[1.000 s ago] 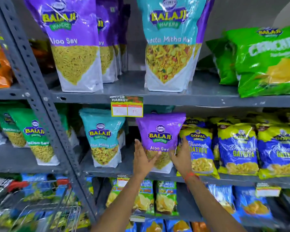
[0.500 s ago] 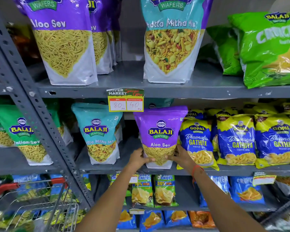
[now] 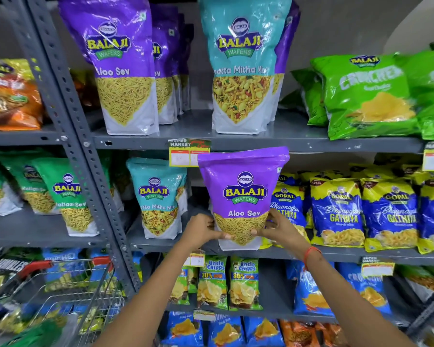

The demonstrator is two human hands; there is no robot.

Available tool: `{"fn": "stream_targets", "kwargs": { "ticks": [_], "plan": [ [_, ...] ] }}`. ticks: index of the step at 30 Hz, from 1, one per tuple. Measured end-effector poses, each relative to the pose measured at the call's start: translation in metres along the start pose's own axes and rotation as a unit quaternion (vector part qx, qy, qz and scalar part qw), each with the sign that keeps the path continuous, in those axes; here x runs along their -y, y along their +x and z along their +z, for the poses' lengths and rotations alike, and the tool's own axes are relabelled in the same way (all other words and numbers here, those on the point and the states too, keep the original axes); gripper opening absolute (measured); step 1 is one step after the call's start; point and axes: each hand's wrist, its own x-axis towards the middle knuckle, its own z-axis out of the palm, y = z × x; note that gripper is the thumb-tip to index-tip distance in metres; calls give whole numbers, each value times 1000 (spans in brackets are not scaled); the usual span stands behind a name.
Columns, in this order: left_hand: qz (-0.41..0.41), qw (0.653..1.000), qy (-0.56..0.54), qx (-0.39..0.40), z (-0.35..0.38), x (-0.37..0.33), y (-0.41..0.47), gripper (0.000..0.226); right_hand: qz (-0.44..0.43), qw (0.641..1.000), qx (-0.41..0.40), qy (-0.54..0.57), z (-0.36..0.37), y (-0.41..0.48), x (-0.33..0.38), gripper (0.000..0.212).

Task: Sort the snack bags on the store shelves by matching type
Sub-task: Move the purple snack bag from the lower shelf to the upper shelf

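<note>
Both hands, the left hand (image 3: 203,227) and right hand (image 3: 278,227), grip the purple Aloo Sev bag (image 3: 243,194) by its lower sides, upright at the middle shelf (image 3: 336,252) edge, right of the teal Khatta Mitha bag (image 3: 159,196).

A wire shopping cart (image 3: 68,296) with red handle grips stands at lower left. A yellow price tag (image 3: 189,152) hangs from a grey shelf edge.

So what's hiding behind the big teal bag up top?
A purple bag stands behind the teal Khatta Mitha Mix bag; only its right edge pokes out. Whether more bags sit farther back is covered.
</note>
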Motion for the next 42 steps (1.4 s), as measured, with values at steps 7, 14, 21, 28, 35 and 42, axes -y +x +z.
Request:
{"fn": "stream_targets", "kwargs": {
  "ticks": [7,14,21,28,35,42],
  "plan": [
    [71,996,34,-44,-34,-83,-15,80,-78,996,-31,-21,-36,-20,65,61],
    [145,987,-36,-58,-67,-177,-4,64,-125,990,-57,26,-82,-29,145,48],
    [195,968,-36,-156,-73,-243,30,83,-175,977,-122,27,-128,-23,209,50],
    [162,954,-48,-247,-38,-286,46,61,-235,950,-200,-53,-140,12,226,40],
    [131,954,3,-270,-15,-291,61,60,-219,916,-301,-151,-133,34,213,58],
    [160,936,12,-312,-3,-287,67,56,-273,839,-427,-196,-117,44,195,50]
  ]
}}
